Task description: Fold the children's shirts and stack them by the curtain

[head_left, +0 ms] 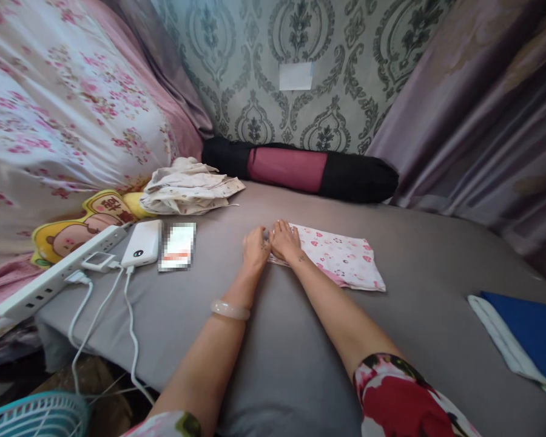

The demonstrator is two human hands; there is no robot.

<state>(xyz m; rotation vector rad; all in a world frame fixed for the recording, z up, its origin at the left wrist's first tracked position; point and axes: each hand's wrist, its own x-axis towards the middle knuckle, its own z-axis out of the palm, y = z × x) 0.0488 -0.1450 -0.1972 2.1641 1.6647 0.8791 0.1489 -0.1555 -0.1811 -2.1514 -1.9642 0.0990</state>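
Note:
A folded white garment (346,252) with a pink and red print lies flat on the grey sheet (418,303). A strip of plain pink fabric shows along its near edge. At the garment's left end, my right hand (284,241) rests palm down on the fabric with its fingers stretched forward. Close beside it, my left hand (256,246) has curled fingers at the garment's left edge and seems to pinch it; the exact grip is partly hidden. A pale bangle (230,310) circles my left wrist.
A white power bank (142,243), power strip (59,273) and cables lie left, by a blurred card (177,247). Crumpled cloth (188,188) and a long black-and-maroon bag (286,169) lie at the back. Folded blue fabric (523,328) is at right; a turquoise basket (40,413) stands below left.

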